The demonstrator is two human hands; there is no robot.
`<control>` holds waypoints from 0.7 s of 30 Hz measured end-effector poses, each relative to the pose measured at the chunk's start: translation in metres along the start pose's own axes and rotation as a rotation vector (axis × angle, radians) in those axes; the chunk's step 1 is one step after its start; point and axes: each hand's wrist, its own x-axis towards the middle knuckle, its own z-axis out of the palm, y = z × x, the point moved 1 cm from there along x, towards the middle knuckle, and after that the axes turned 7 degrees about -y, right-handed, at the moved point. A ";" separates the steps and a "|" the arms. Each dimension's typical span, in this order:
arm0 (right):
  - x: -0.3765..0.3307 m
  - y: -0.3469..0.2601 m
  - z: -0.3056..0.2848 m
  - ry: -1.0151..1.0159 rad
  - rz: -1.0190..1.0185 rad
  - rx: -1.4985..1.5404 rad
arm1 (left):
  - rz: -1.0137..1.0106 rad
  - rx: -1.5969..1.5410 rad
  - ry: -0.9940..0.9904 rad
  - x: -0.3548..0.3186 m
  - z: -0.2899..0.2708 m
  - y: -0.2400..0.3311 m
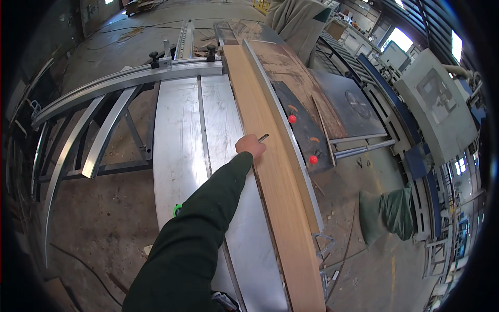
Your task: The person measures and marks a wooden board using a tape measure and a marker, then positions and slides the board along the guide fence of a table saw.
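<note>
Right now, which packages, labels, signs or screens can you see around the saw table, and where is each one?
Green sack: slumped on the floor right of the table, soft and bulging.
Pale grey machine cover: far right, boxy, with a darker square panel on its face.
Yellow sign-like object: top middle, far off, too small to tell.
No screens show.

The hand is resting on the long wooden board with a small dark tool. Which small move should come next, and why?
Probably lower the tip of the small dark tool onto the wooden board. The hand already lies at the board's left edge, and the tool points out over the wood from the fist. Which hand this is cannot be told.
</note>
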 end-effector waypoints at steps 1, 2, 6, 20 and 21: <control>0.005 -0.011 0.002 -0.004 -0.020 0.002 | -0.011 -0.005 0.006 0.008 -0.006 -0.004; 0.010 -0.022 0.004 -0.009 -0.041 0.003 | -0.013 -0.012 0.016 0.016 -0.014 -0.010; 0.031 -0.065 0.018 -0.011 -0.086 0.038 | 0.051 0.000 0.081 0.039 -0.019 -0.030; 0.066 -0.130 0.005 0.214 -0.254 -0.042 | 0.187 -0.270 -0.150 -0.194 0.069 0.007; 0.071 -0.136 0.002 0.146 -0.171 0.182 | 0.161 -0.281 -0.153 -0.182 0.069 0.012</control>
